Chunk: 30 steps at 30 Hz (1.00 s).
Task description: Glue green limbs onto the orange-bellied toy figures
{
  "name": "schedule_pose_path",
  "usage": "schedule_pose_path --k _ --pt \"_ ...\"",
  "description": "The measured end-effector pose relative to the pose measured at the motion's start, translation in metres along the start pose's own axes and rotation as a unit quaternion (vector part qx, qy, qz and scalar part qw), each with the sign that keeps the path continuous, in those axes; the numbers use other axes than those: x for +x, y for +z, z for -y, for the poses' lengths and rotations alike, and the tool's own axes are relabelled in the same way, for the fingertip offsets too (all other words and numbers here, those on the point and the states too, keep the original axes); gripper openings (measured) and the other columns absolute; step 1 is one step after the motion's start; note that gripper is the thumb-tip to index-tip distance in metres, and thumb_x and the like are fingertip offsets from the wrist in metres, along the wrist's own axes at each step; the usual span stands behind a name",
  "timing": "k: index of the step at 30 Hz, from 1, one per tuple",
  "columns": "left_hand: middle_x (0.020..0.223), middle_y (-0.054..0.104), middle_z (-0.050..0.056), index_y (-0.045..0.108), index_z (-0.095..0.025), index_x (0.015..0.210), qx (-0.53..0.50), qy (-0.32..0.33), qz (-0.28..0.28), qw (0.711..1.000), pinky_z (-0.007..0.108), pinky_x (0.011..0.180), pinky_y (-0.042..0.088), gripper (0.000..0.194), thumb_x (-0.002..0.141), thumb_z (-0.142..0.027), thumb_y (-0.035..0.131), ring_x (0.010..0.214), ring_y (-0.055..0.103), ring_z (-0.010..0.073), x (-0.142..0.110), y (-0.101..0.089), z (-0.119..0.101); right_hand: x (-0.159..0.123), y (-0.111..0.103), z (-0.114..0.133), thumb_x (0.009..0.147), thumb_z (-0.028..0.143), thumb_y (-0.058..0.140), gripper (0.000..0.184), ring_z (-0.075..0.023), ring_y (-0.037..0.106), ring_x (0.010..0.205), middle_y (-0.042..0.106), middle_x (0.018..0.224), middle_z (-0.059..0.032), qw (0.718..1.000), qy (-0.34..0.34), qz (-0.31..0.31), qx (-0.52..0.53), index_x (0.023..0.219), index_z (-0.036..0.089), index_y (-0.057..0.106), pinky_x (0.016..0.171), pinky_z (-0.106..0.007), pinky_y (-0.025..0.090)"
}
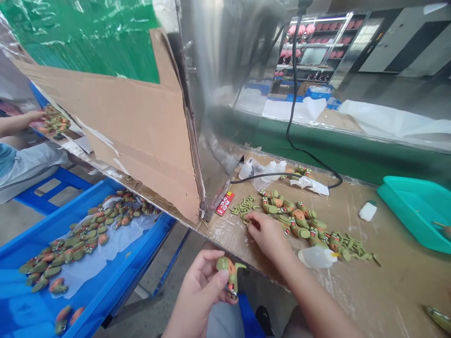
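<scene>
Workshop: and we're looking across to shelves of pink items (313, 47) at upper right, with a stainless steel panel (218, 94) and a cardboard panel (141, 141) rising mid-frame, apparently screening this seat from the next.

Table: cardboard-topped table (398, 281) filling the lower right, a black cable (289, 126) snaking across its far edge and a teal tray (412, 211) parked at the right.

Blue tray: down at lower left, blue tray (148, 225) lined with plastic, loose figures spread out in a single layer, likely so that they don't stack.

Co-worker: at far left, a co-worker's hand (35, 116) is on a batch of figures.

Pile: mid-table, a pile of green-and-orange figures (299, 223), with small green pieces (244, 206) just beside it.

Left hand: left hand (199, 293) at lower centre, closed on a green-and-orange figure (230, 274), holding it up off the table, seemingly for a close look.

Right hand: right hand (266, 234) right at the pile's edge, fingers curled down; can't tell whether they're holding anything.
</scene>
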<state>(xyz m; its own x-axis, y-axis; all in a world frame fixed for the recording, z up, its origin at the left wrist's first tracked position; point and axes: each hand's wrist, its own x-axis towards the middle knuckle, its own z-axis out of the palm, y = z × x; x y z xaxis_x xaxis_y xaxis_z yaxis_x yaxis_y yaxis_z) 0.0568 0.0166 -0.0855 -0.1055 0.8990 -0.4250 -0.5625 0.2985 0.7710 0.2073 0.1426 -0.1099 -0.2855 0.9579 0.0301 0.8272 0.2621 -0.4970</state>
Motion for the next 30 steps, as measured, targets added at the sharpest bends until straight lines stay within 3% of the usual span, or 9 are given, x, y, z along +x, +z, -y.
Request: schedule_pose_path --k 5,10,14,18,21,25,28,30 --pt "0.07 0.068 0.002 0.058 -0.016 0.091 0.004 -0.005 -0.009 1.0 0.026 0.047 0.053 0.027 0.07 -0.023 0.073 0.055 0.058 0.0118 0.002 0.002 0.0 -0.002 -0.004 0.0 0.084 0.005 0.051 0.019 -0.0176 0.063 0.086 0.068 0.094 -0.0029 0.999 0.017 -0.014 -0.039 0.095 0.016 0.063 0.079 -0.033 0.047" --pt "0.073 0.068 0.003 0.058 -0.016 0.091 0.0 -0.005 -0.008 1.0 0.026 0.048 0.053 0.027 0.07 -0.024 0.072 0.057 0.058 0.0124 0.003 -0.003 0.002 -0.014 -0.005 0.008 0.089 0.015 0.043 0.024 -0.0272 0.062 0.081 0.063 0.098 -0.0139 0.988 0.075 -0.064 -0.119 0.111 0.011 0.052 0.068 -0.037 0.047" --pt "0.072 0.068 0.003 0.059 -0.015 0.09 -0.001 -0.006 -0.002 1.0 0.026 0.048 0.053 0.027 0.069 -0.025 0.073 0.057 0.059 0.0125 0.003 -0.003 0.002 -0.017 0.004 0.018 0.084 0.009 0.049 0.018 -0.026 0.06 0.085 0.063 0.093 -0.0104 0.988 -0.011 -0.018 -0.154 0.098 0.016 0.058 0.069 -0.032 0.045" --pt "0.07 0.068 0.002 0.058 -0.016 0.09 -0.007 0.0 0.004 1.0 0.026 0.047 0.053 0.026 0.07 -0.024 0.073 0.055 0.058 0.0121 0.0 0.001 -0.003 -0.009 0.008 0.02 0.077 -0.001 0.048 0.027 -0.0288 0.06 0.082 0.063 0.086 -0.0136 0.985 -0.06 0.012 -0.158 0.093 0.014 0.063 0.066 -0.034 0.044" --pt "0.071 0.068 0.001 0.058 -0.016 0.09 -0.015 -0.001 0.015 1.0 0.026 0.047 0.054 0.025 0.07 -0.024 0.073 0.055 0.059 0.0115 -0.004 0.001 -0.007 -0.014 -0.004 0.017 0.076 0.004 0.053 0.022 -0.0221 0.062 0.073 0.064 0.082 -0.0075 0.992 -0.062 0.003 -0.107 0.09 0.018 0.064 0.063 -0.03 0.046" --pt "0.075 0.069 0.002 0.059 -0.017 0.092 -0.018 -0.021 0.064 0.998 0.028 0.049 0.055 0.03 0.069 -0.028 0.074 0.057 0.061 0.0127 -0.008 -0.003 -0.009 -0.051 -0.035 0.019 0.081 0.016 0.054 0.014 -0.0122 0.06 0.063 0.063 0.073 0.0038 0.996 -0.08 -0.048 0.003 0.089 0.025 0.06 0.058 -0.021 0.048" --pt "0.079 0.07 0.002 0.059 -0.018 0.094 -0.011 -0.028 0.104 0.994 0.028 0.052 0.057 0.03 0.069 -0.027 0.074 0.058 0.062 0.0119 -0.009 -0.003 -0.008 -0.088 -0.057 0.026 0.086 0.025 0.051 0.015 -0.0112 0.064 0.068 0.067 0.083 0.0044 0.982 -0.135 -0.104 0.083 0.099 0.03 0.057 0.056 -0.017 0.052" --pt "0.08 0.069 0.002 0.06 -0.019 0.095 -0.005 -0.02 0.131 0.991 0.027 0.053 0.057 0.029 0.07 -0.025 0.074 0.061 0.062 0.0115 -0.011 0.001 -0.006 -0.107 -0.066 0.03 0.088 0.027 0.052 0.02 -0.0109 0.065 0.065 0.069 0.085 0.0035 0.976 -0.165 -0.094 0.103 0.107 0.031 0.054 0.052 -0.015 0.053"
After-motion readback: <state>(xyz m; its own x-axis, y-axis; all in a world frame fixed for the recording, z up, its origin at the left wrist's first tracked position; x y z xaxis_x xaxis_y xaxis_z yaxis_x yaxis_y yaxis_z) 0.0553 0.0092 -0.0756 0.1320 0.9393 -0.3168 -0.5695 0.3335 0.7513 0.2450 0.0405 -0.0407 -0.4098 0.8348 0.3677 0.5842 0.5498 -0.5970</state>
